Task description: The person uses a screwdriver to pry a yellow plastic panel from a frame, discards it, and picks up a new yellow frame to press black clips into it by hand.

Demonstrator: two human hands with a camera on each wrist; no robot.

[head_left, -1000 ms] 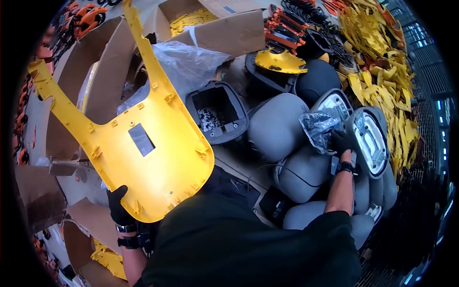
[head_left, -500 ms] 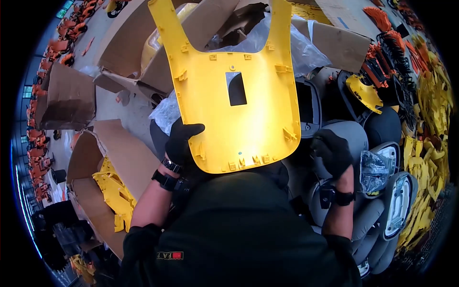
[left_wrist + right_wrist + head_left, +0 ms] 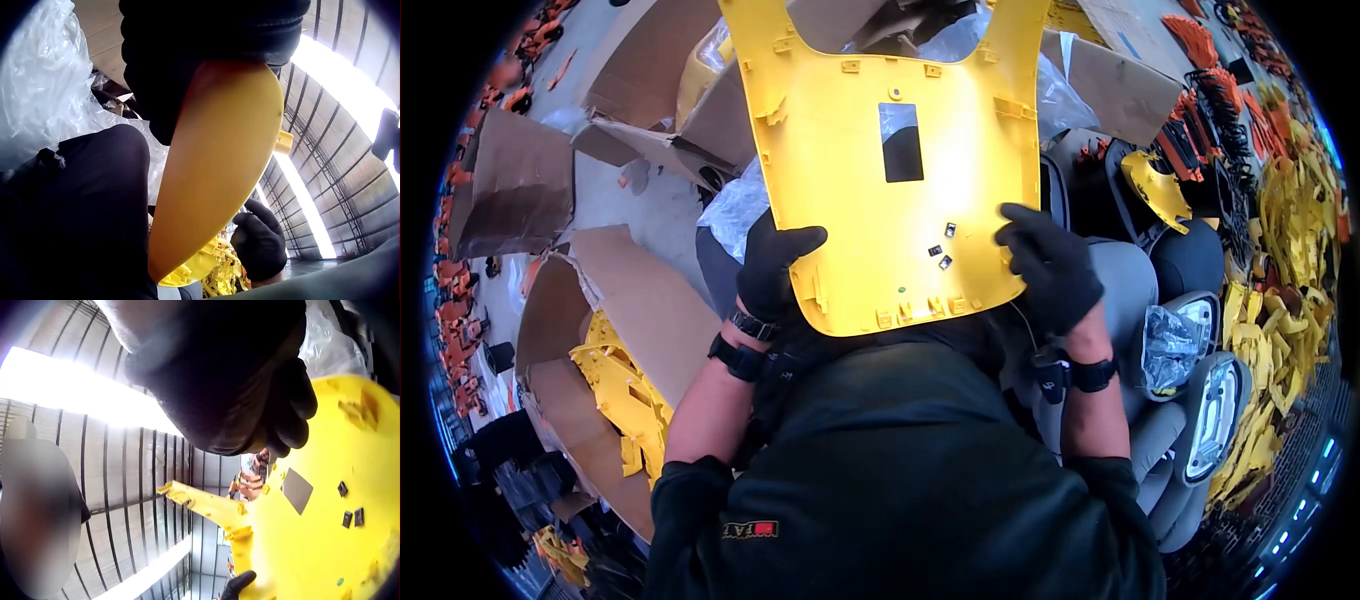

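Since the right hand (image 3: 1048, 265) came over (grip unclear), left hand (image 3: 772, 268) grips the panel (image 3: 840, 190), clips (image 3: 935, 250) now on it.

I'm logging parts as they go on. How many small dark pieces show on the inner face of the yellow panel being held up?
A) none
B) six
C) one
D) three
D: three small dark pieces sit in a cluster on the yellow panel, below its rectangular cutout and next to the right hand. The right wrist view shows the same three.
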